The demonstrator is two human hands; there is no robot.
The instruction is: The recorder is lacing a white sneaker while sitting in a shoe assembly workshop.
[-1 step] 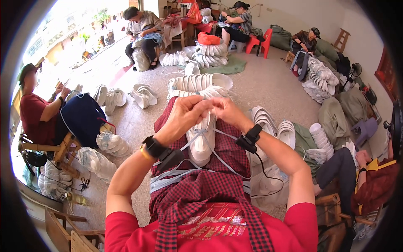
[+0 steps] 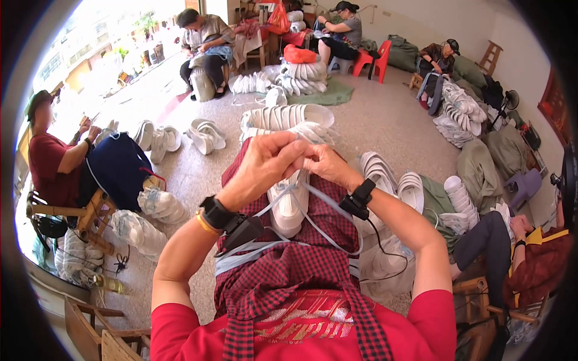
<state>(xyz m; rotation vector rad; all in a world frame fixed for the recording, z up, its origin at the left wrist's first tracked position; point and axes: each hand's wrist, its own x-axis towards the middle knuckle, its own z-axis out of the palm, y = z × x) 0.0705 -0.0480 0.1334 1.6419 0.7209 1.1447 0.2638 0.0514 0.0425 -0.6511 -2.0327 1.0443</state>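
Note:
A white shoe (image 2: 288, 207) lies on my lap over a red-and-black checked apron (image 2: 322, 265), its rounded toe toward me. Pale blue shoelaces (image 2: 316, 225) run from its eyelets, and one hangs in a wide loop to the right. Above the far end of the shoe, my left hand (image 2: 274, 157) is closed, thumb and fingers pinched together. My right hand (image 2: 328, 165) meets it fingertip to fingertip, also closed. Both seem to pinch a lace, though the fingers mostly hide it. More pale blue laces (image 2: 244, 259) lie bundled across my lap.
Rows of nested white shoes (image 2: 289, 115) sit just beyond my knees, with more white shoes (image 2: 379, 171) at my right. A black cable (image 2: 385, 277) hangs from my right wrist device. Several people sit around on low seats, among sacks (image 2: 475, 165) and a red chair (image 2: 376, 60).
My right hand has turned slightly, its fingers lower against my left hand. The lace loop at the right hangs wider and lower. The shoe stays in place.

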